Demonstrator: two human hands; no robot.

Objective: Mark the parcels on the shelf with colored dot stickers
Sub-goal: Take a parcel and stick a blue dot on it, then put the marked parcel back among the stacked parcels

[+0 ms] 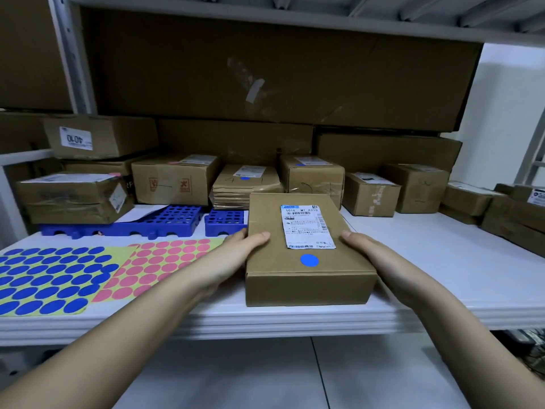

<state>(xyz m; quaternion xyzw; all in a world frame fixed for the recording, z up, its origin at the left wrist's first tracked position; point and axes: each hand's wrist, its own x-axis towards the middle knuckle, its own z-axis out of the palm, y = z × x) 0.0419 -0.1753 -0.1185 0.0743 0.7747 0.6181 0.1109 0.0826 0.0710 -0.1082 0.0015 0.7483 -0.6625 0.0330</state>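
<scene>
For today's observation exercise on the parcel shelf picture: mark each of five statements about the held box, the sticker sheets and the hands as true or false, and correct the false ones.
1. The box between the hands carries a blue dot. True.
2. That dot sits above the shipping label. False: it sits below the label, nearer the person.
3. The left hand and right hand hold the box's opposite sides. True.
4. The blue sticker sheet lies right of the pink sheet. False: it lies left.
5. The box is lifted off the shelf. False: it rests on it.

Blue perforated racks (177, 219) — beside them, white paper (138, 214)
</scene>
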